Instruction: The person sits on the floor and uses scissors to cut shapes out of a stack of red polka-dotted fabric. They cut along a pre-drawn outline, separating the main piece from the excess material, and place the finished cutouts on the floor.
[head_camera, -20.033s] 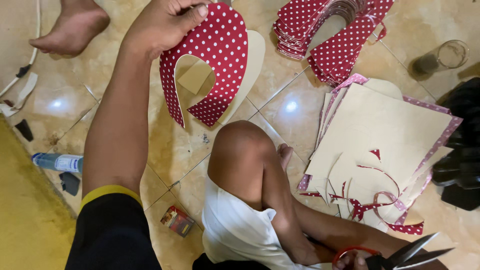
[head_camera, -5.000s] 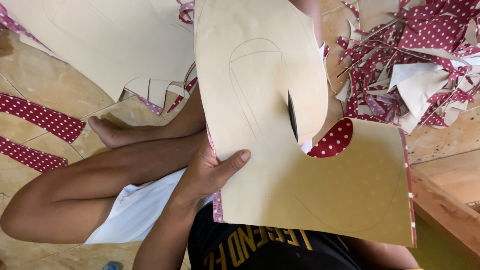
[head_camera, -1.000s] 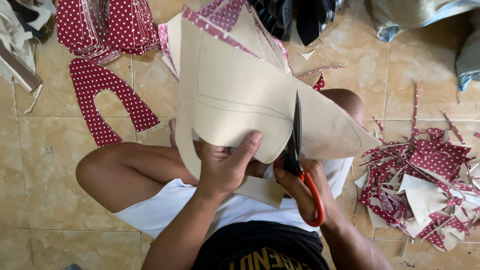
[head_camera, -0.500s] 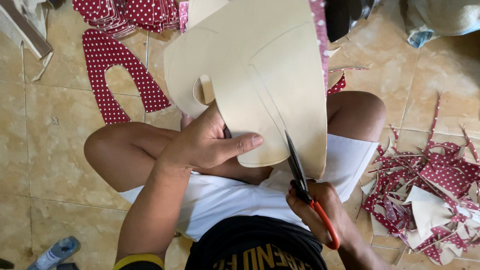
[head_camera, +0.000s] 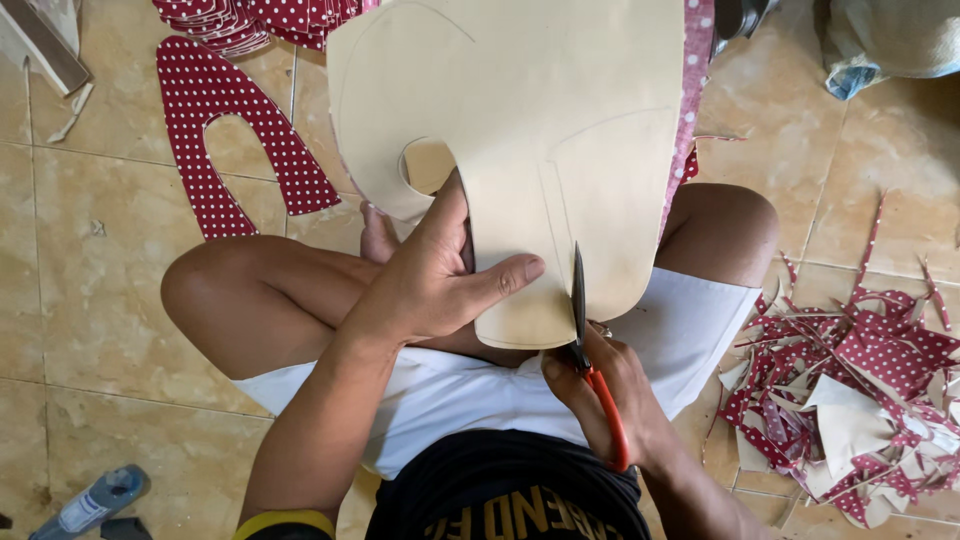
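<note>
I sit cross-legged on a tiled floor with a large beige sheet (head_camera: 560, 120) held up over my lap, its red dotted face turned away. My left hand (head_camera: 430, 280) grips the sheet's lower left part, thumb across the front. My right hand (head_camera: 610, 400) holds red-handled scissors (head_camera: 585, 340) whose dark blade points up into the sheet's bottom edge, along a pencilled curve. A curved cutout shows near the sheet's left side.
A red U-shaped piece with white dots (head_camera: 225, 130) lies on the tiles at upper left, below a stack of similar pieces (head_camera: 260, 20). A heap of red and beige offcuts (head_camera: 850, 390) lies at right. A small bottle (head_camera: 95, 500) sits at bottom left.
The sheet has turned and shifted in my left hand. The scissors have moved up to its bottom edge, blade now in the material.
</note>
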